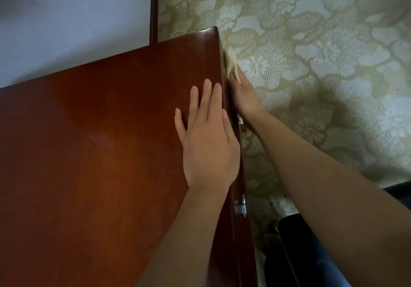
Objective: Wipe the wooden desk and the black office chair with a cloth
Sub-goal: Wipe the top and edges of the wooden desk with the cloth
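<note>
The reddish-brown wooden desk [100, 153] fills the left and middle of the head view, its right edge running down the frame. My left hand [206, 135] lies flat on the desk top near that edge, fingers spread and holding nothing. My right hand [242, 97] is over the side of the desk, pressing a pale yellow cloth [231, 63] against the desk's right edge near the far corner. Something black [295, 242], maybe the office chair, shows at the lower right beside my right forearm.
A green carpet [322, 53] with a pale floral pattern covers the floor to the right. A white wall [66, 24] and a dark wooden post [154, 8] stand behind the desk. A metal handle [241, 206] sticks out of the desk's side.
</note>
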Demonstrator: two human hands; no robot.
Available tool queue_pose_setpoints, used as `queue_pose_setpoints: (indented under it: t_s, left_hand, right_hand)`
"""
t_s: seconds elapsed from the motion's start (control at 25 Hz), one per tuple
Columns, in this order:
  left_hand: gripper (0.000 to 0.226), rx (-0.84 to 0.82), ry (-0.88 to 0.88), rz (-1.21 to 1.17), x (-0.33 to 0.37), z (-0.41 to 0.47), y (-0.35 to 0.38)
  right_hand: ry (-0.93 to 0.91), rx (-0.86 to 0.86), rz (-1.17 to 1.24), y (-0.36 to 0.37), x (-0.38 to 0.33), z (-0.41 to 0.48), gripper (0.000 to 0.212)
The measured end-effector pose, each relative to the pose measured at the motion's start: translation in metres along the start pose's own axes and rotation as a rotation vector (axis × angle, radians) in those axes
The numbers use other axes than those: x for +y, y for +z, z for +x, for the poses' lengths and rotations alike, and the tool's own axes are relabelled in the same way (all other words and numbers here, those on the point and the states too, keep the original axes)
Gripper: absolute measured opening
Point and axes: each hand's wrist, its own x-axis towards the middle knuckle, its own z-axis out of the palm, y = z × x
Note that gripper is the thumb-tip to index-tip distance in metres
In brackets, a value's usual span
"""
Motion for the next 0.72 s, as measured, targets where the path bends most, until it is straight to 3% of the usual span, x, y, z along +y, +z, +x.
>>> queue_pose_setpoints:
  t_s: [0.2, 0.72]
  left_hand:
    - [0.051, 0.002, -0.004, 0.023, -0.001, 0.000, 0.000]
    - [0.046, 0.003, -0.033, 0.013, 0.002, 0.001, -0.002]
  right_hand:
    - [-0.008, -0.057, 0.049, -0.005, 0.039, -0.039, 0.046]
    - [0.062, -0.119, 0.149, -0.011, 0.077, -0.163, 0.046]
